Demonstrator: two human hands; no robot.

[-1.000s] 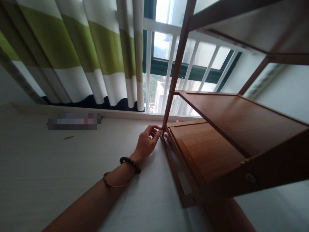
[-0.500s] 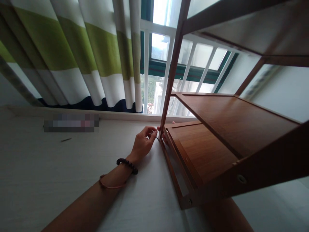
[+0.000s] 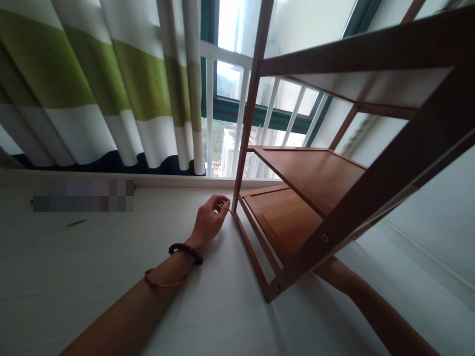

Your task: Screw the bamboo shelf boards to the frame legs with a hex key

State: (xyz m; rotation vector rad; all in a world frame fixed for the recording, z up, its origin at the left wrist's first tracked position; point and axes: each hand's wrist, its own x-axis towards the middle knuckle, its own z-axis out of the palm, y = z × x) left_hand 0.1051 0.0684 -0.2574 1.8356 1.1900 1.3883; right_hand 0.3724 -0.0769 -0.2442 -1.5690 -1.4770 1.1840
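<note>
A brown wooden shelf rack (image 3: 308,183) stands on the white surface (image 3: 92,277), seen from low down. My left hand (image 3: 210,220), with a dark bead bracelet and a thin cord at the wrist, has its fingers pinched together at the foot of the rack's near upright post (image 3: 247,123); what they pinch is too small to make out. My right forearm (image 3: 374,309) reaches in under the rack from the lower right. The rack's frame hides the right hand itself.
A curtain (image 3: 96,84) striped green, white and dark blue hangs at the back left. Behind the rack is a window with white bars (image 3: 241,113). A small dark mark (image 3: 76,223) lies on the white surface at the left.
The view has shifted, so the rack looks tilted and nearer. My left hand stays pinched at the post's foot. The fingertips of my right hand by the post no longer show.
</note>
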